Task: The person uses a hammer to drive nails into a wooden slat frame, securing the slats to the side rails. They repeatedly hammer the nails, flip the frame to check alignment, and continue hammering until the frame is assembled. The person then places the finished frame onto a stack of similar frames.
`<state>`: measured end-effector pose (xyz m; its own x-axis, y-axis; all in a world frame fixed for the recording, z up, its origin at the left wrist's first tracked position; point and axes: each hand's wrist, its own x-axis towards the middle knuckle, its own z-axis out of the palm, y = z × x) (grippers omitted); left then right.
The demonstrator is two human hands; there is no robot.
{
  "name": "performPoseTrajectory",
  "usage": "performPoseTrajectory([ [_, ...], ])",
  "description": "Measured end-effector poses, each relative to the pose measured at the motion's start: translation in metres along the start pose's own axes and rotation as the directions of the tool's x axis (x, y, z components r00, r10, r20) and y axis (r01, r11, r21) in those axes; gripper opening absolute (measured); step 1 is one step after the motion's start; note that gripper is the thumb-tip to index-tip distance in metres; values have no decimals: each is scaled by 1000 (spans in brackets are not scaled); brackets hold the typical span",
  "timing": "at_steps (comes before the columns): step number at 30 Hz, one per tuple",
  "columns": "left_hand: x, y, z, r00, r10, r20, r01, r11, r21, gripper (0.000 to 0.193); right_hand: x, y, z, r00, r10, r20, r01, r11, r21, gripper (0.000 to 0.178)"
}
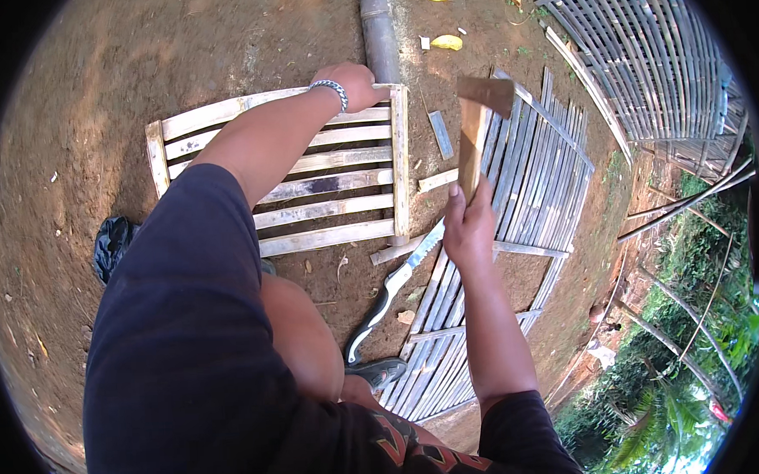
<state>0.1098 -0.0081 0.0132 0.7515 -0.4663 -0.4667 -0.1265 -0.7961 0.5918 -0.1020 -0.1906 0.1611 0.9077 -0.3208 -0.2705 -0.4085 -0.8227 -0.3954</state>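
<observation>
My left hand (353, 86) is closed over the far right corner of a pale bamboo slat panel (331, 159); its fingertips are partly hidden. That panel has several flat strips between two end bars, and its right end rests across a thick grey bamboo pole (380, 36) on the ground. In my right hand (469, 225) is a hatchet (471, 142), gripped low on its wooden handle, with the rusty metal head raised. Below that hand, a curved saw (390, 291) with a white and black handle lies on the ground, its blade tip near my wrist.
A larger grey bamboo slat panel (519, 174) lies to the right, with another bamboo lattice (640, 52) beyond it. Small bamboo offcuts (440, 134) lie near the pole. A black plastic bag (114, 249) is at the left. My sandalled foot (376, 372) is near the saw handle.
</observation>
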Motion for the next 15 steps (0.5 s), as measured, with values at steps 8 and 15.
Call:
performPoseTrajectory([
  [8, 22, -11, -4, 963, 114, 246, -82, 987, -140, 68, -17, 11, 35, 983, 162, 87, -184, 891, 416, 19],
  [15, -25, 8, -55, 934, 298, 195, -243, 934, -263, 43, -57, 65, 58, 965, 251, -73, -190, 866, 463, 20],
])
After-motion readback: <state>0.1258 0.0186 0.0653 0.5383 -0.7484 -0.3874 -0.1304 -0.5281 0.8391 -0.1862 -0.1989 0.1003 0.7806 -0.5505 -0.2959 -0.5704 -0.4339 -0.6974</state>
